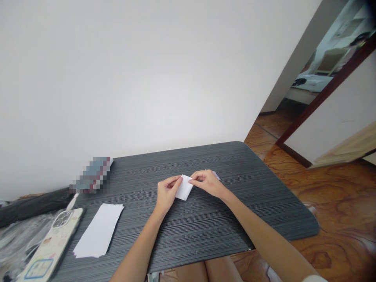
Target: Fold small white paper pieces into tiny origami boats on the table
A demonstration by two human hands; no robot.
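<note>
A small piece of white paper is held up between both hands over the dark striped table. My left hand pinches its upper left side between thumb and fingers. At the upper right corner, my right hand grips the same paper with thumb and fingertips. Behind the right hand, another bit of white paper lies on the table, partly hidden. To the left rests a stack of white paper sheets, with slightly uneven edges.
A phone in a patterned case lies at the table's left edge, near crumpled clear plastic and a black roll. A blurred-out book-like object sits at the back left. Behind the table stands a white wall; a doorway opens at right.
</note>
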